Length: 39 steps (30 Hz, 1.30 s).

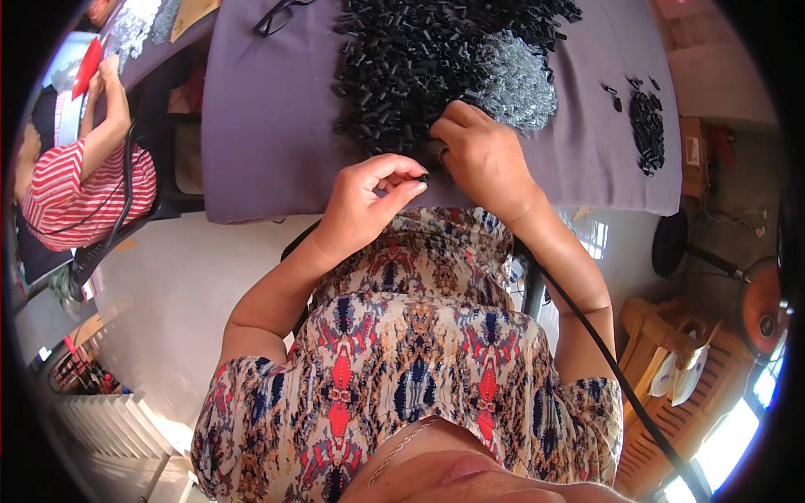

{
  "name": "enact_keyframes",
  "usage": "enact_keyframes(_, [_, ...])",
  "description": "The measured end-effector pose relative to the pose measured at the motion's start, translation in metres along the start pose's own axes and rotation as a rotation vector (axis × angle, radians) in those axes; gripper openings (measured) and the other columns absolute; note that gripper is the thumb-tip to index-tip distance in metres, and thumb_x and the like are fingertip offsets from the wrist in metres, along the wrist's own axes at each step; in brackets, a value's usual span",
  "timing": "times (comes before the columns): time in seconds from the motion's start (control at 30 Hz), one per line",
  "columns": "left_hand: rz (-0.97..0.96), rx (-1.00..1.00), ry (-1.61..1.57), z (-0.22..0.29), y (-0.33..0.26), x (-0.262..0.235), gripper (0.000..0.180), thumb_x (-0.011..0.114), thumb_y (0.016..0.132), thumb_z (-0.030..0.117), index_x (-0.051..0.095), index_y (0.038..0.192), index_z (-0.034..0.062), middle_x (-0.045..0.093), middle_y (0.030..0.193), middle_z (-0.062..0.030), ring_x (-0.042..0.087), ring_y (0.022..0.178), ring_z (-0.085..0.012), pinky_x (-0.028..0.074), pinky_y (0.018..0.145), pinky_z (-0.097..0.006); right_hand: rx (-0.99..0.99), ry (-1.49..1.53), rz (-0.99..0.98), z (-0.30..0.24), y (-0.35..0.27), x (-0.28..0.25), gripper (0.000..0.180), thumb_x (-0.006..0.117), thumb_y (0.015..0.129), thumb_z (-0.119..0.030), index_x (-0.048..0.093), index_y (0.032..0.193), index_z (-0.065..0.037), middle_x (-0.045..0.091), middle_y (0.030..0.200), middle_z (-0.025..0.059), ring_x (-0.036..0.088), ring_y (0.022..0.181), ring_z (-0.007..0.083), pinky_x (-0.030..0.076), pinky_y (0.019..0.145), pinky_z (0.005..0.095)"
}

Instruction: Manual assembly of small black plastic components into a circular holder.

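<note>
My left hand point(369, 197) is closed in a pinch near the table's front edge. Between its thumb and fingertips sits a small black tube-like piece point(423, 178). To its right, my right hand point(486, 155) bends its fingers down at the near border of a heap of short black tubes point(394, 75) and a heap of small clear plastic pieces point(513, 82). The right fingers are curled together, and their tips are partly hidden, so what they hold cannot be made out.
A purple cloth point(268, 126) covers the table. At its right lies a smaller group of black pieces point(647, 130); black-framed glasses point(281, 15) rest at the far left. Another person in a striped shirt point(92, 189) works at a table on the left. A black cable point(599, 339) crosses beside my right arm.
</note>
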<state>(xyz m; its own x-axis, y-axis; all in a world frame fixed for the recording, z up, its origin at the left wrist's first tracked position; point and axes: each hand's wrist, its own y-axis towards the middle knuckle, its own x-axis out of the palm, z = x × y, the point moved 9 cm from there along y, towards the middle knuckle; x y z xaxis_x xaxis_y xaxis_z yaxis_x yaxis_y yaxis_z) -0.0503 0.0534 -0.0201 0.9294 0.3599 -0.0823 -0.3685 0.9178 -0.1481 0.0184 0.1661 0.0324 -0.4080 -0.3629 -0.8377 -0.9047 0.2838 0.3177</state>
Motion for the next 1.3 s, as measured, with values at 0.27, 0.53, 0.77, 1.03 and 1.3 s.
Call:
enact_keyframes(0.27, [-0.001, 0.046, 0.018, 0.004, 0.000, -0.001, 0.012, 0.065, 0.090, 0.001, 0.067, 0.102, -0.0014, 0.068, 0.093, -0.0027, 0.062, 0.082, -0.0064, 0.051, 0.074, -0.022, 0.326, 0.510, -0.050, 0.030, -0.024, -0.009, 0.033, 0.055, 0.075, 0.012, 0.065, 0.103, -0.001, 0.067, 0.096, 0.0111, 0.067, 0.081, 0.0261, 0.052, 0.072, 0.0317])
enact_keyframes(0.53, [-0.030, -0.032, -0.092, -0.002, 0.001, 0.004, 0.015, 0.063, 0.092, 0.001, 0.065, 0.106, -0.0027, 0.068, 0.095, -0.0046, 0.062, 0.084, -0.0081, 0.051, 0.075, -0.022, 0.518, 1.291, -0.048, 0.043, -0.044, 0.010, 0.031, 0.051, 0.079, 0.018, 0.066, 0.104, 0.007, 0.067, 0.103, 0.0079, 0.065, 0.090, 0.0120, 0.054, 0.080, 0.0251])
enact_keyframes(0.77, [-0.053, -0.068, -0.236, 0.006, 0.008, 0.016, 0.018, 0.063, 0.093, 0.002, 0.063, 0.110, -0.0041, 0.069, 0.097, -0.0086, 0.066, 0.088, -0.0122, 0.054, 0.078, -0.025, 0.359, 1.354, -0.011, 0.040, -0.047, 0.002, 0.040, 0.045, 0.074, 0.020, 0.067, 0.104, 0.006, 0.066, 0.104, 0.0087, 0.065, 0.092, 0.0147, 0.054, 0.081, 0.0262])
enact_keyframes(1.03, [-0.100, -0.094, -0.303, 0.010, 0.010, 0.030, 0.019, 0.064, 0.093, 0.004, 0.063, 0.110, -0.0045, 0.070, 0.096, -0.0108, 0.065, 0.082, -0.0121, 0.055, 0.075, -0.026, 0.321, 1.349, 0.009, 0.026, -0.049, -0.010, 0.047, 0.040, 0.070, 0.019, 0.068, 0.105, 0.005, 0.065, 0.104, 0.0086, 0.065, 0.096, 0.0175, 0.053, 0.089, 0.0293])
enact_keyframes(1.3, [-0.109, -0.174, -0.343, 0.013, 0.007, 0.034, 0.018, 0.065, 0.092, 0.006, 0.064, 0.108, -0.0034, 0.071, 0.093, -0.0120, 0.065, 0.077, -0.0128, 0.055, 0.072, -0.026, 0.298, 1.360, -0.010, 0.034, -0.051, -0.008, 0.040, 0.045, 0.074, 0.018, 0.069, 0.103, 0.005, 0.066, 0.103, 0.0092, 0.066, 0.097, 0.0171, 0.053, 0.088, 0.0293])
